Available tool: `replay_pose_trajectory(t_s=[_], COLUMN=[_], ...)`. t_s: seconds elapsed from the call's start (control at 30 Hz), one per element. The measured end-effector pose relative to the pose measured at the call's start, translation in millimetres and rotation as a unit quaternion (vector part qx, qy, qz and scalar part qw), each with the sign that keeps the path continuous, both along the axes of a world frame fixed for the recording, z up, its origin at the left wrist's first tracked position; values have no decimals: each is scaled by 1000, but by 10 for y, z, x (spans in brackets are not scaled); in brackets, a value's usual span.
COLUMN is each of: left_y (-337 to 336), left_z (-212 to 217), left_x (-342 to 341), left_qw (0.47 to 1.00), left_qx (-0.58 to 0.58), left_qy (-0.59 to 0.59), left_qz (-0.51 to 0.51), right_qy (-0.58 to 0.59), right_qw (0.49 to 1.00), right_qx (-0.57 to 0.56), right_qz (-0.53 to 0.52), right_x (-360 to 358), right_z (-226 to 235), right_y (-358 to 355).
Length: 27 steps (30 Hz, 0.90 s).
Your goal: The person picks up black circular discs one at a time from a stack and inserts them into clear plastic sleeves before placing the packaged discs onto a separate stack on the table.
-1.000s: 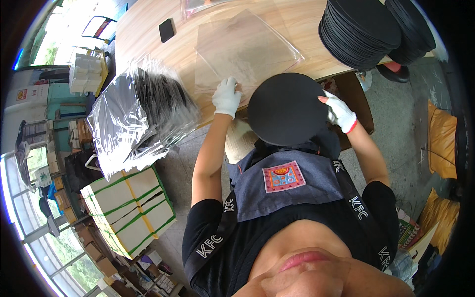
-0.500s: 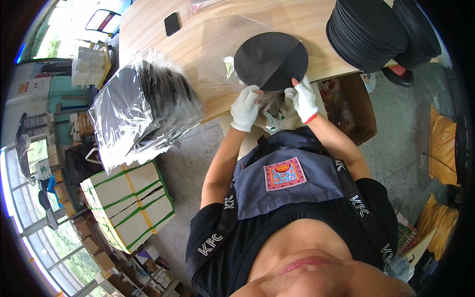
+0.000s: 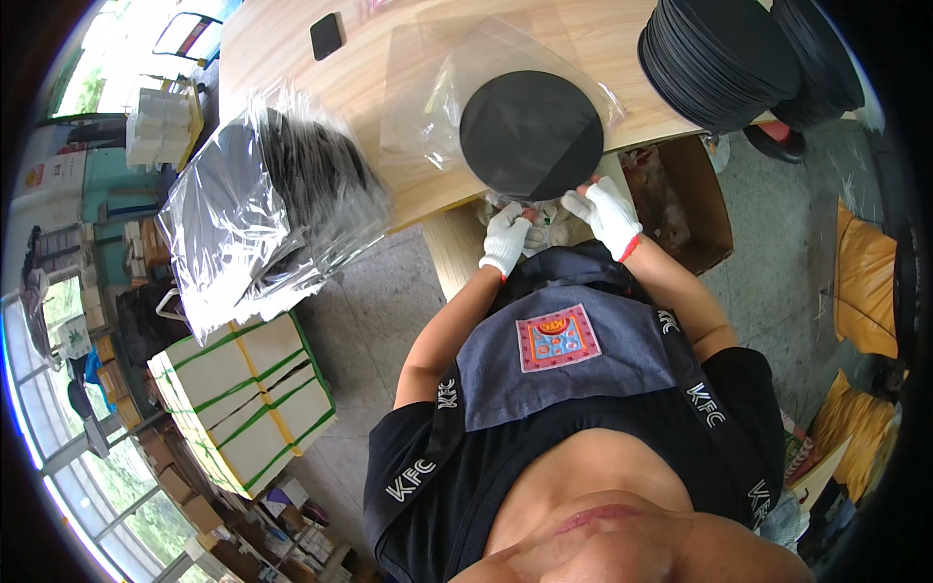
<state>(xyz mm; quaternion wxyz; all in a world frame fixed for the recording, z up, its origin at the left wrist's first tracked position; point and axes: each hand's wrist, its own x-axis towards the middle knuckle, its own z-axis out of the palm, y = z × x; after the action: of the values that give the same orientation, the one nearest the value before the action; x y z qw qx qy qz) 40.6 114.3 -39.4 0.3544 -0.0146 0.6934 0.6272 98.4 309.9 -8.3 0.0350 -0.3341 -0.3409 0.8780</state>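
A round black disc (image 3: 530, 131) lies flat at the near table edge, with a loose clear plastic bag (image 3: 416, 97) spread around and beyond it. My left hand (image 3: 506, 240), in a white glove with bare fingertips, is closed just below the disc's near edge, apparently pinching the bag's near edge. At the disc's near right edge, my right hand (image 3: 611, 216), gloved the same way, has its thumb and fingers bent together on the bag's edge. The film between my hands is hard to make out.
Stacks of black discs (image 3: 714, 63) stand at the table's right. Plastic-wrapped black discs (image 3: 277, 194) sit at its left edge, and a phone (image 3: 328, 36) lies farther back. Below are a cardboard box (image 3: 705, 209) and a strapped white carton (image 3: 248, 403).
The disc and bag have come slightly toward me. Both hands have moved nearer my body, the left also to the right. A diagonal fold across the disc has shifted toward its near right edge.
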Motion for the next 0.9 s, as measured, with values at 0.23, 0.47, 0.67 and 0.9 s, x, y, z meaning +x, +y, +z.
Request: replay_pose_trajectory(t_s=[0.23,0.47,0.67,0.9], left_y=[-258,-637,-839,-916], left_z=[-287,57,72,189], left_x=[25,26,80,87], left_qw=[997,975,966,969], left_qx=[-10,69,38,44], left_qy=[-75,-105,-111,-110], left_qz=[23,182,232,215], right_qy=[77,70,199,212], right_qw=[961,879,581,399], right_qx=[-229,86,660,728], right_qz=[135,464,433,515], right_x=[-616,-462,-646,-784], right_z=[34,315,406,279], right_y=[-370,-271,-675,-1114])
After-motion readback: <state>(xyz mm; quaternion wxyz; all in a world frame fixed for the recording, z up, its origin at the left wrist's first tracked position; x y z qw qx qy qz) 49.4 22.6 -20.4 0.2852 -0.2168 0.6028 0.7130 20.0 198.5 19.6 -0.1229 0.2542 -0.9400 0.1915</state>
